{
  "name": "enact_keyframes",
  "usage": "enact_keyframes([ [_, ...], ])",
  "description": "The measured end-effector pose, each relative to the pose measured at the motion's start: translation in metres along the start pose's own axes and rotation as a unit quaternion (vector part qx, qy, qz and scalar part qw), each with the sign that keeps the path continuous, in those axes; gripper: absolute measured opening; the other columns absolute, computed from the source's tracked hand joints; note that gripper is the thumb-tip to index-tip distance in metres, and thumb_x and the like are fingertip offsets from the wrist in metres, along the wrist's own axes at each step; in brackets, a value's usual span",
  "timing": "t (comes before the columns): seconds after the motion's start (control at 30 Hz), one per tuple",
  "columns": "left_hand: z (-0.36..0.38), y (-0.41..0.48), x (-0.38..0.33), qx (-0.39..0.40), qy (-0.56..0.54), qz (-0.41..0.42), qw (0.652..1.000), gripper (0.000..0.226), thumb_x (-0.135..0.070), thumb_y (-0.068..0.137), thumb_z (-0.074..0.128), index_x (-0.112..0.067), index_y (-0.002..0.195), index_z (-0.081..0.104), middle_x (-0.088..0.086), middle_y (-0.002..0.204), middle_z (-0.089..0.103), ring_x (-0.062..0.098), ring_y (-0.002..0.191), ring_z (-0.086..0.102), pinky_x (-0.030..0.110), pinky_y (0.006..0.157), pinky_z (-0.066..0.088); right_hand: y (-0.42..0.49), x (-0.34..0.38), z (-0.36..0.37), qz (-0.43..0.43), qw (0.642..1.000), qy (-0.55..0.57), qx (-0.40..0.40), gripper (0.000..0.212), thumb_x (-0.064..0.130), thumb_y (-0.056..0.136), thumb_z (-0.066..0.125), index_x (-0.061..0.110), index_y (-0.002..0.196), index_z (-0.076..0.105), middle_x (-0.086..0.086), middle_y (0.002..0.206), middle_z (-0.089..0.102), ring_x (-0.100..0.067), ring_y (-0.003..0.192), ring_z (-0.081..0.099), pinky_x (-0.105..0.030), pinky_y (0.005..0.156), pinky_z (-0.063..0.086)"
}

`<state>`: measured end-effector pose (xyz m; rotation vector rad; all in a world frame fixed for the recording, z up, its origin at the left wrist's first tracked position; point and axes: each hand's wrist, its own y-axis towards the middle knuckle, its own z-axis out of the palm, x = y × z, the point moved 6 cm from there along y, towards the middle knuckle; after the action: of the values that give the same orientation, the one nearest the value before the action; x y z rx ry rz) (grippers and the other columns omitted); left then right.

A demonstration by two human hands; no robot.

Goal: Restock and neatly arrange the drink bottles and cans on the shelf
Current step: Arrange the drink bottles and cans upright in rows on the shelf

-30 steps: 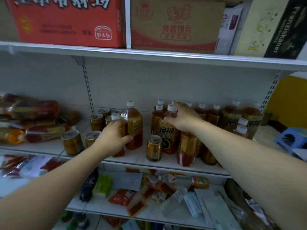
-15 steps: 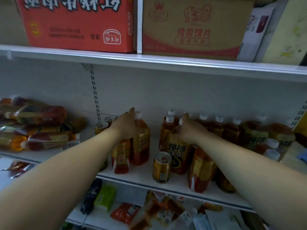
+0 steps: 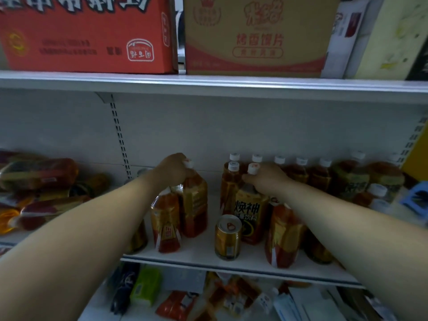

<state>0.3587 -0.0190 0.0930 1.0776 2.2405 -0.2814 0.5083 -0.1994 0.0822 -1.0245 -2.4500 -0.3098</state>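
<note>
Amber tea bottles with white caps stand on the white middle shelf (image 3: 199, 253). My left hand (image 3: 172, 169) grips the neck of a tall red-and-gold bottle (image 3: 194, 205), with a second similar bottle (image 3: 165, 225) just in front of it. My right hand (image 3: 266, 179) grips the neck of a bottle with a black-and-gold label (image 3: 249, 216). A gold can (image 3: 227, 237) stands alone near the shelf's front edge. More bottles (image 3: 301, 172) line the back to the right, and one red-and-gold bottle (image 3: 283, 235) stands under my right forearm.
Packaged snacks (image 3: 39, 191) lie piled at the shelf's left end, with cans partly hidden behind my left arm. Cardboard cartons (image 3: 252, 35) sit on the upper shelf. The lower shelf (image 3: 185, 297) holds loose packets. A blue stool (image 3: 416, 195) shows at the far right.
My left hand rose from the front bottle to the neck of the taller bottle behind it. My right hand stayed on its bottle's neck. The camera moved closer.
</note>
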Motion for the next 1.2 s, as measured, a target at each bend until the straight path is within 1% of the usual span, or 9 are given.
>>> enact_keyframes([
  [0.07, 0.000, -0.001, -0.001, -0.005, 0.007, 0.021, 1.000, 0.043, -0.019, 0.087, 0.064, -0.001, 0.123, 0.050, 0.011, 0.111, 0.055, 0.024, 0.097, 0.054, 0.026, 0.073, 0.038, -0.005, 0.004, -0.003, -0.004, 1.000, 0.007, -0.007, 0.031, 0.041, 0.092, 0.055, 0.010, 0.085, 0.059, -0.010, 0.087, 0.063, -0.026, 0.082, 0.061, -0.033, 0.064, 0.042],
  [0.13, 0.001, -0.002, -0.002, -0.022, -0.012, 0.043, 0.999, 0.035, -0.019, 0.087, 0.062, -0.003, 0.117, 0.053, 0.006, 0.101, 0.054, 0.017, 0.085, 0.052, 0.023, 0.065, 0.039, -0.009, 0.010, -0.009, -0.008, 0.999, 0.028, -0.023, 0.028, 0.039, 0.091, 0.057, 0.015, 0.078, 0.057, -0.006, 0.083, 0.062, -0.026, 0.085, 0.061, -0.031, 0.062, 0.041],
  [0.23, -0.008, -0.007, -0.012, -0.068, -0.075, 0.075, 0.992, 0.023, -0.021, 0.090, 0.059, -0.012, 0.110, 0.051, -0.006, 0.092, 0.050, 0.003, 0.073, 0.045, 0.009, 0.052, 0.030, -0.015, 0.017, -0.025, 0.002, 0.989, 0.124, -0.078, 0.028, 0.039, 0.088, 0.063, 0.013, 0.098, 0.063, -0.005, 0.100, 0.065, -0.024, 0.094, 0.061, -0.036, 0.080, 0.049],
  [0.37, -0.031, -0.023, -0.032, -0.163, -0.146, 0.130, 0.967, 0.009, -0.024, 0.092, 0.054, -0.017, 0.096, 0.050, -0.013, 0.081, 0.049, -0.003, 0.071, 0.045, 0.012, 0.055, 0.031, -0.033, 0.027, -0.050, -0.011, 0.950, 0.246, -0.192, 0.014, 0.033, 0.087, 0.066, 0.025, 0.088, 0.055, 0.007, 0.090, 0.061, -0.016, 0.084, 0.059, -0.034, 0.076, 0.047],
  [0.47, -0.041, -0.040, -0.048, -0.194, -0.198, 0.164, 0.947, 0.006, -0.023, 0.093, 0.054, -0.017, 0.095, 0.051, -0.014, 0.080, 0.051, -0.003, 0.072, 0.048, 0.008, 0.056, 0.036, -0.052, 0.038, -0.065, -0.034, 0.919, 0.313, -0.239, 0.021, 0.031, 0.088, 0.065, 0.022, 0.106, 0.059, 0.006, 0.100, 0.062, -0.015, 0.090, 0.059, -0.031, 0.080, 0.047],
  [0.63, -0.049, -0.069, -0.064, -0.163, -0.249, 0.207, 0.932, 0.015, -0.022, 0.091, 0.057, -0.018, 0.104, 0.054, -0.009, 0.087, 0.057, 0.006, 0.080, 0.056, 0.022, 0.066, 0.046, -0.084, 0.054, -0.078, -0.072, 0.885, 0.359, -0.286, 0.015, 0.025, 0.089, 0.065, 0.027, 0.099, 0.054, 0.013, 0.087, 0.057, 0.000, 0.078, 0.053, -0.016, 0.060, 0.038],
  [0.83, -0.061, -0.097, -0.074, -0.134, -0.288, 0.227, 0.921, 0.017, -0.022, 0.087, 0.063, -0.024, 0.103, 0.056, -0.008, 0.092, 0.063, 0.011, 0.089, 0.062, 0.031, 0.075, 0.053, -0.125, 0.060, -0.095, -0.077, 0.875, 0.343, -0.333, 0.012, 0.026, 0.084, 0.071, 0.025, 0.088, 0.059, 0.008, 0.087, 0.062, -0.011, 0.082, 0.059, -0.027, 0.071, 0.047],
  [1.03, -0.062, -0.124, -0.109, -0.106, -0.350, 0.263, 0.893, 0.021, -0.017, 0.084, 0.068, -0.032, 0.096, 0.058, -0.005, 0.096, 0.066, 0.011, 0.092, 0.063, 0.037, 0.084, 0.055, -0.167, 0.055, -0.122, -0.073, 0.876, 0.307, -0.364, 0.012, 0.031, 0.084, 0.069, 0.024, 0.084, 0.060, 0.006, 0.083, 0.062, -0.006, 0.075, 0.058, -0.023, 0.064, 0.044],
  [1.2, -0.043, -0.145, -0.160, -0.071, -0.378, 0.291, 0.876, 0.019, -0.012, 0.084, 0.068, -0.024, 0.097, 0.061, -0.002, 0.092, 0.068, 0.015, 0.089, 0.066, 0.036, 0.081, 0.056, -0.200, 0.018, -0.156, -0.031, 0.876, 0.272, -0.398, 0.013, 0.033, 0.086, 0.068, 0.023, 0.083, 0.061, 0.003, 0.085, 0.063, -0.010, 0.076, 0.058, -0.025, 0.062, 0.043],
])
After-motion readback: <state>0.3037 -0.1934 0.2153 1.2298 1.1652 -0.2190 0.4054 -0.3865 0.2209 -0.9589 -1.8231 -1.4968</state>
